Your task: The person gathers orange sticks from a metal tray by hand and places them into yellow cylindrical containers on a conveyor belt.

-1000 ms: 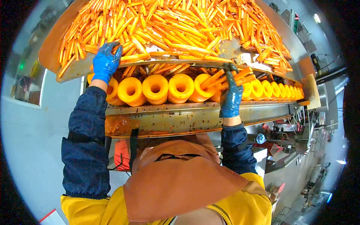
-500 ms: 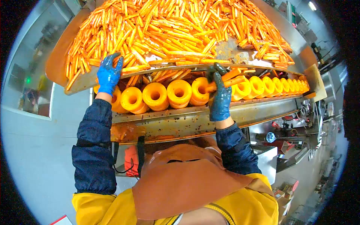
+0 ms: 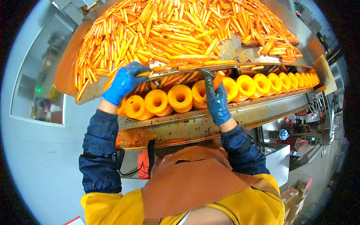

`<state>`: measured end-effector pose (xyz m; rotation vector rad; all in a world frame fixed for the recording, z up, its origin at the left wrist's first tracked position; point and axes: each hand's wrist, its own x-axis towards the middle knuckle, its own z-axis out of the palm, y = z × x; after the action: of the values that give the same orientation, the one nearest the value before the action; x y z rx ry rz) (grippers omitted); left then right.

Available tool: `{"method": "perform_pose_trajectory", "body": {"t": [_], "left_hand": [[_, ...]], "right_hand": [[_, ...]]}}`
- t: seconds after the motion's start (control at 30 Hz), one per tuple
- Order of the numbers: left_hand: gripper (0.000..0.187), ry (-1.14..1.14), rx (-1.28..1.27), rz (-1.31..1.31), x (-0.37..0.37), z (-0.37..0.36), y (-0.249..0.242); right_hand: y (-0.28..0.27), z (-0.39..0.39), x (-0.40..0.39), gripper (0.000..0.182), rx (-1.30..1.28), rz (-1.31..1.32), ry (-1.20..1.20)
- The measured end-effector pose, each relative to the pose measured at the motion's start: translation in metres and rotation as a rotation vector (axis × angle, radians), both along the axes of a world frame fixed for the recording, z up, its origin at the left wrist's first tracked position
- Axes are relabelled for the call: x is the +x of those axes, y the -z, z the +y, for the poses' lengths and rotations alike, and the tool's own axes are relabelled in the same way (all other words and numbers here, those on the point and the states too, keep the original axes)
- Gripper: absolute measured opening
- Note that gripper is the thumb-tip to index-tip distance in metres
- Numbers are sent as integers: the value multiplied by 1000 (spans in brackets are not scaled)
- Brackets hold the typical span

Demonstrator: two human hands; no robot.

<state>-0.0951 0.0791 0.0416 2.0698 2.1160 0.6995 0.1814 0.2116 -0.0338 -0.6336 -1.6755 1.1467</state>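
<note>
Left hand (image 3: 126, 81): had curled about a stick (image 3: 143, 74) at the tray's (image 3: 234, 48) rim. Right hand (image 3: 217, 100): held one stick (image 3: 218, 79) by the cups (image 3: 182, 108); two had shown earlier, so its load seemed lighter.

A broad, silvery sheet-metal bench (image 3: 237, 50), stained brown in places, carries a heap of slender orange sticks (image 3: 183, 35), spread from ten to two o'clock.

1. Left glove (image 3: 125, 83), 10 o'clock: blue.
2. Right glove (image 3: 217, 100), 2 o'clock: blue, fingers (image 3: 207, 79) darkly stained.
3. Navy sleeves (image 3: 99, 150), 8 and 4 o'clock: gathered cuffs (image 3: 107, 115).
4. Brown apron (image 3: 195, 185), 6 o'clock, over yellow top (image 3: 107, 208).
</note>
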Motion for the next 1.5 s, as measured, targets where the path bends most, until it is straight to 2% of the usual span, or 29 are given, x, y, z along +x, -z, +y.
{"method": "perform_pose_trajectory", "body": {"t": [0.03,0.07,0.13,0.2,0.27,0.33,0.37,0.5,0.57,0.6,0.67,0.7,0.73,0.8,0.87,0.93,0.97,1.0,1.07,1.1,1.13,1.2,1.23,1.3,1.33,1.4,1.43,1.47,1.5], "left_hand": [[28,-27,140,-9,8,-1,-7],[28,-29,137,-10,17,-5,-16],[26,-234,386,-217,38,-16,-32],[25,-348,475,-535,53,-29,-29],[28,-297,474,-931,73,-34,-13],[32,-249,308,-961,73,-37,20],[34,-497,0,-848,75,-43,25],[32,-260,195,-958,64,-35,32],[34,-281,242,-512,60,-23,7],[34,-279,246,-514,60,-13,0],[31,-35,278,-216,65,16,-7],[36,6,256,-99,67,34,-2],[42,46,233,16,70,52,6],[49,37,230,131,83,85,23],[57,26,226,245,94,103,22],[67,-81,-204,416,101,113,6],[65,-24,-66,418,93,113,17],[65,-19,-70,415,86,113,18],[61,93,-80,289,71,110,19],[55,105,-9,296,66,106,21],[55,105,-12,297,63,101,22],[49,106,4,204,57,94,24],[49,105,-1,203,55,91,28],[38,78,494,241,52,86,34],[38,80,493,241,53,85,28],[29,-208,452,-363,52,81,15],[25,-224,578,-468,51,76,8],[23,-432,459,-699,51,65,2],[22,-477,532,-752,50,60,-6]], "right_hand": [[-2,-1,3,22,-41,-24,-3],[-5,-2,5,20,-82,-49,-7],[-10,-10,-3,19,-135,-70,-94],[1,-18,-22,22,-158,-65,-172],[3,-19,-29,25,27,-220,-184],[-5,-22,-28,24,100,-243,-159],[-11,-21,-26,24,175,-270,-129],[-22,12,-15,26,274,-221,-92],[-38,30,-10,25,368,-270,18],[-45,41,-5,26,429,-335,91],[-50,64,4,33,676,-506,191],[-43,75,7,37,742,-670,206],[-39,81,7,37,744,-674,209],[-34,91,7,39,704,-857,33],[-37,98,7,36,669,-936,33],[-45,103,11,33,620,-948,-7],[-42,109,15,30,649,-908,-10],[-42,109,17,30,642,-912,-10],[-49,105,20,26,801,-773,38],[-53,98,20,27,805,-615,105],[-59,90,22,27,803,-614,104],[-65,70,27,26,838,-524,-143],[-62,56,27,34,829,-688,-218],[-45,29,17,33,898,-835,-339],[-28,24,12,31,941,-907,-392],[-19,28,12,28,912,-865,-403],[-21,29,12,25,885,-822,-418],[-28,33,20,21,863,-875,-385],[-31,38,30,23,776,-813,-334]]}}
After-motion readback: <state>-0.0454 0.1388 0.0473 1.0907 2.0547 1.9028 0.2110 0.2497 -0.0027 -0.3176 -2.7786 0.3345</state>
